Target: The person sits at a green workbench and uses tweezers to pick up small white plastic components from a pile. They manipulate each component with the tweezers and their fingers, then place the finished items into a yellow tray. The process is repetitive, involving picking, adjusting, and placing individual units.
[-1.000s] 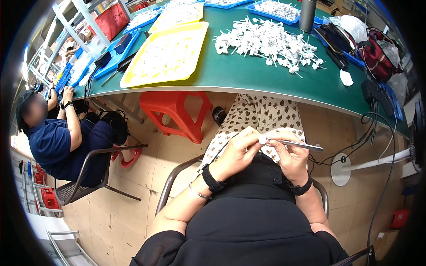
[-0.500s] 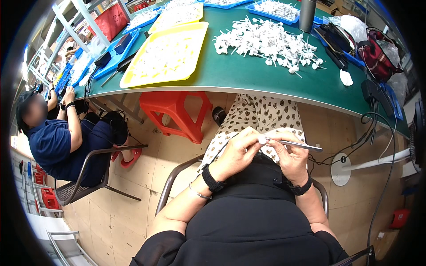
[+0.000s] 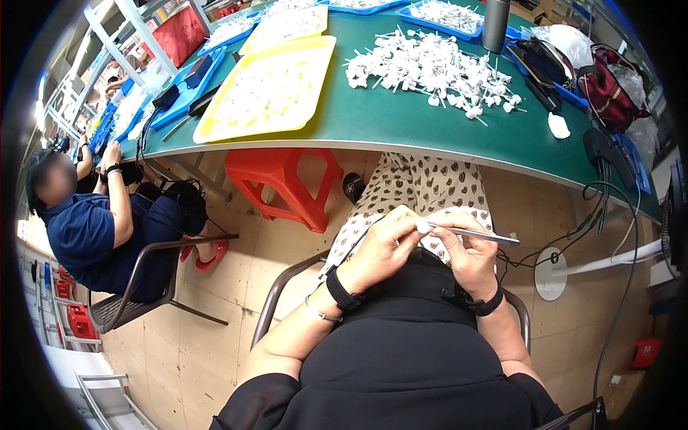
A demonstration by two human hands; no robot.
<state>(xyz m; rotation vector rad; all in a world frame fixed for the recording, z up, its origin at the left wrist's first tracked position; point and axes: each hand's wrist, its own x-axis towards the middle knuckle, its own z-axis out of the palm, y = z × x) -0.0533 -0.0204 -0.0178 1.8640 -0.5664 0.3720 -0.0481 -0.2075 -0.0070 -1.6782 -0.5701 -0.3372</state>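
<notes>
Above my lap, my left hand point(image 3: 393, 240) pinches a small white plastic piece point(image 3: 423, 227) between thumb and fingertips. My right hand point(image 3: 469, 251) is closed around slim metal tweezers point(image 3: 487, 234), whose broad end sticks out to the right. The tips of the tweezers meet the white piece, but the fingers hide the exact contact. Both hands are close together, just in front of the table edge. On the green table point(image 3: 387, 125) beyond them lies a loose pile of white plastic pieces point(image 3: 437, 68) with thin stems.
A yellow tray point(image 3: 321, 89) with small white pieces stands left of the pile. Blue trays point(image 3: 448, 21) and a dark bottle point(image 3: 496, 25) are farther back. A red stool point(image 3: 283, 183) is under the table. Cables and a fan stand point(image 3: 609, 261) are at right; a co-worker point(image 3: 93, 226) sits left.
</notes>
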